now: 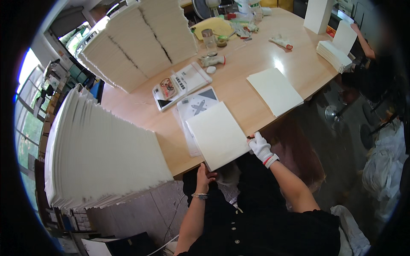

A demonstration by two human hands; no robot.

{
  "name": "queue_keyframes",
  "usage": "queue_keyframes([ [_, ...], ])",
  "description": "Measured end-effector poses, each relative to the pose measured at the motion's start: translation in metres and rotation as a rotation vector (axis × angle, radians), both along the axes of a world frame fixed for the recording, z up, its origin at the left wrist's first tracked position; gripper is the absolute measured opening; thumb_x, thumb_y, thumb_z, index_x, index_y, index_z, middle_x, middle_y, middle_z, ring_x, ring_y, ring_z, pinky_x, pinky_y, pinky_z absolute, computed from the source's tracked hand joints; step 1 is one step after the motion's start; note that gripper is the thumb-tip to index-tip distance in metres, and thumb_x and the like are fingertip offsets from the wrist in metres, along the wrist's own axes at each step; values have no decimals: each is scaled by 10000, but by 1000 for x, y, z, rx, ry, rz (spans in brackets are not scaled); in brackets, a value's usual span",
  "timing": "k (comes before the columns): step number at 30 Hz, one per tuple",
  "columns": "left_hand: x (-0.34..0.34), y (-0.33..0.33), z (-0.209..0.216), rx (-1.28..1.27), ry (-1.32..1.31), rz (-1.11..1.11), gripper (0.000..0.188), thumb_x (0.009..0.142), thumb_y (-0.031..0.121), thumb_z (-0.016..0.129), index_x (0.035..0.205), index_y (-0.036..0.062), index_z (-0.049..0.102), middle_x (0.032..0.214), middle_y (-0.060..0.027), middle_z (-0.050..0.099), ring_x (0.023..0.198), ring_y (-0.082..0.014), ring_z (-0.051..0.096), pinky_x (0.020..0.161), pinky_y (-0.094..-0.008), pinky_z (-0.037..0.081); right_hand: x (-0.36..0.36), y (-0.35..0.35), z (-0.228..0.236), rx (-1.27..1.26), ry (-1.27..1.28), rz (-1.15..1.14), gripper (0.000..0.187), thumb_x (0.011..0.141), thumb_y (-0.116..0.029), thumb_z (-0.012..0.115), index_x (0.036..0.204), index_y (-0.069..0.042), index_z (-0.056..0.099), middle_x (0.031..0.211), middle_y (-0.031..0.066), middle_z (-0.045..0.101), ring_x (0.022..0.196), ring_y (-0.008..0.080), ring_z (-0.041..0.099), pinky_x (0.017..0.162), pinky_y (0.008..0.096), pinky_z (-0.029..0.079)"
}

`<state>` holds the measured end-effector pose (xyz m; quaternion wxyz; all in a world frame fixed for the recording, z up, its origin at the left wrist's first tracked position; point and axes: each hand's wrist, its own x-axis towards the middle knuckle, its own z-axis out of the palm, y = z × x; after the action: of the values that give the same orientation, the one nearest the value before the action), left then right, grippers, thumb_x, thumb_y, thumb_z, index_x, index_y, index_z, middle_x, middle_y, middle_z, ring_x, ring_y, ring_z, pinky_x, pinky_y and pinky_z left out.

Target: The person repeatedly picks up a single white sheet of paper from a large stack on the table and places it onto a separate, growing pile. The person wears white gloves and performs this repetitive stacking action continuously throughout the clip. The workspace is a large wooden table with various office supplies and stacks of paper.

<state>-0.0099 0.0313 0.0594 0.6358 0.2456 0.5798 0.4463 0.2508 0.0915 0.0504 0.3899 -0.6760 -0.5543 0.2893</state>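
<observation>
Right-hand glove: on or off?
On: the white glove covers most of the right hand, its red edge near the wrist. The left hand looks bare.

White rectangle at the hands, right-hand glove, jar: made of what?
White rectangle: likely paper or card; matte, off-white, flat, straight-edged.
Glove: probably knitted cotton or a blend; dull, soft-looking, with a red-trimmed cuff.
Jar: glass or clear plastic, can't tell which; smooth, see-through body.
</observation>
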Motion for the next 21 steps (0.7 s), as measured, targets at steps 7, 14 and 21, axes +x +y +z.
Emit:
queue_keyframes([
  [7,-13,2,103,572,506,-245,222,867,206,467,952,2,442,709,-111,525,502,-189,501,468,-279,414,-21,-28,20,-49,574,469,348,794,-114,545,1118,-12,468,831,45,576,683,90,532,584,239,437],
  [14,-67,-87,330,910,1092,-198,258,849,159,505,1040,-6,452,655,-126,515,571,-232,541,526,-321,437,-107,-21,215,196,975,772,399,800,-30,494,1190,1,416,815,4,535,689,68,489,598,206,401],
  [21,-235,-130,443,1058,948,430,310,853,164,477,1096,-28,494,892,-78,597,746,-109,569,699,-224,454,-255,-35,411,181,787,1136,217,827,-185,507,875,10,591,657,8,518,573,72,483,531,209,418],
])
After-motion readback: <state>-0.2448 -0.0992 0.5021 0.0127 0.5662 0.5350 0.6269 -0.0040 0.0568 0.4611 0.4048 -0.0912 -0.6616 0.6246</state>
